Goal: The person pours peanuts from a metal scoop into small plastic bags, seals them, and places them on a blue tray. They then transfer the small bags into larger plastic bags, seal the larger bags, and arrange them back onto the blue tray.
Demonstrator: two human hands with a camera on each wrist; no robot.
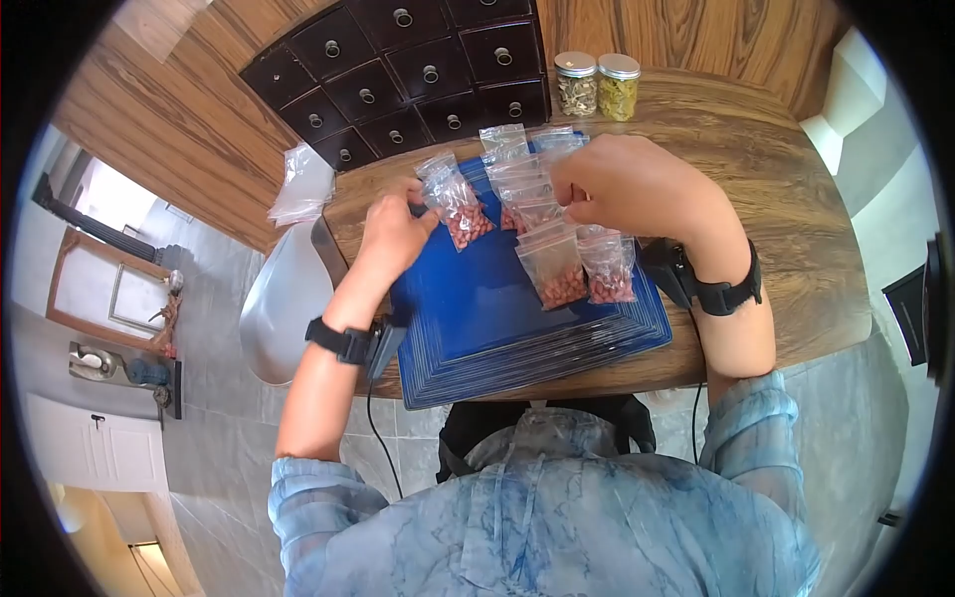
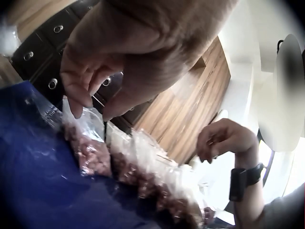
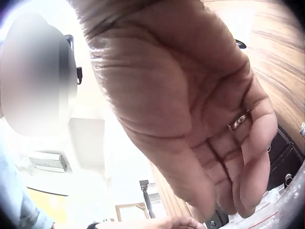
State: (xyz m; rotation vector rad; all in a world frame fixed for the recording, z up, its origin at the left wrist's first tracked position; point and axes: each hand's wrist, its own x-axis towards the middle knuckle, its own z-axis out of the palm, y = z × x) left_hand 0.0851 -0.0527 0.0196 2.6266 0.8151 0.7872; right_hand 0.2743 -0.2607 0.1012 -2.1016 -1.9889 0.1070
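Note:
My left hand point(image 1: 391, 231) is at a clear zip bag of reddish-brown nuts or beans point(image 1: 466, 221) on the left of the blue tray point(image 1: 448, 333). In the left wrist view, its fingertips point(image 2: 77, 109) overlap the bag's top, with the thumb spread apart at the other edge. My right hand point(image 1: 632, 184) hovers over the other filled bags, fingers loosely bent and nothing in them. The right wrist view shows its bare palm and a ring point(image 3: 238, 120). Two filled bags stand at the front, one zip bag point(image 1: 552, 264) beside another point(image 1: 608, 267); more are behind, partly hidden by the right hand.
A dark cabinet of small drawers point(image 1: 428, 75) stands behind the tray. Two lidded jars, a pale one point(image 1: 577, 90) and a yellow one point(image 1: 618, 92), are at the back right. A stack of empty clear bags point(image 1: 303, 184) lies left, above a grey chair point(image 1: 288, 298).

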